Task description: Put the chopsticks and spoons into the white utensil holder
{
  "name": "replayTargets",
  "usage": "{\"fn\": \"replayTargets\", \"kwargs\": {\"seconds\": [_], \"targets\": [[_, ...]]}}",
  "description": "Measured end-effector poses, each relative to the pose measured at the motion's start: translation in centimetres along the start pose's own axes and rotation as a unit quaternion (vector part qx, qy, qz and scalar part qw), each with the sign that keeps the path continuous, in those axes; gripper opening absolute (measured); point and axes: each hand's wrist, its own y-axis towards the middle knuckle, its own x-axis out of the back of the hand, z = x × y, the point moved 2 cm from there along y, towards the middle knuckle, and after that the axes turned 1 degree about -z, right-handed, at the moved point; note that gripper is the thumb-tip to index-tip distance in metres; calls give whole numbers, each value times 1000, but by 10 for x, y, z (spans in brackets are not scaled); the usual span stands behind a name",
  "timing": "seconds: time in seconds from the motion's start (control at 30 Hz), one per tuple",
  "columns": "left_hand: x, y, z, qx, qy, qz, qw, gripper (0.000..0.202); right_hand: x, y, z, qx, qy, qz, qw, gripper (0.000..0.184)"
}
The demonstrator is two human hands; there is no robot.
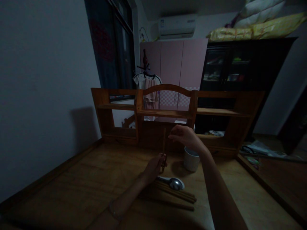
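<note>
My left hand (155,164) is closed around a wooden chopstick (164,140) that stands nearly upright above the desk; its lower end shows under the fingers. Up and to the right, my right hand (183,135) hovers with bent fingers, thumb and fingertips close together; whether anything small is between them I cannot make out. Below the right wrist stands a white cup (191,160), its rim partly hidden by the forearm. On the desk by my left hand lie metal and white spoons (176,184), with several wooden chopsticks (177,193) in front of them.
The wooden desk top (96,179) meets a white wall on the left. A low wooden shelf (165,113) runs along its back edge. A raised wooden rim (268,185) borders the right side. Farther back are a pink wardrobe (171,64) and a dark cabinet (244,64).
</note>
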Motion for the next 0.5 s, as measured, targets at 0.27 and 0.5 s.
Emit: {"fn": "replayTargets", "kwargs": {"seconds": [0.27, 0.5], "targets": [[0, -2, -10, -26, 12, 15, 999, 35, -2, 2, -7, 8, -27, -29, 999, 30], [0, -2, -9, -18, 44, 4, 999, 27, 4, -2, -1, -3, 14, -3, 1000, 24]]}}
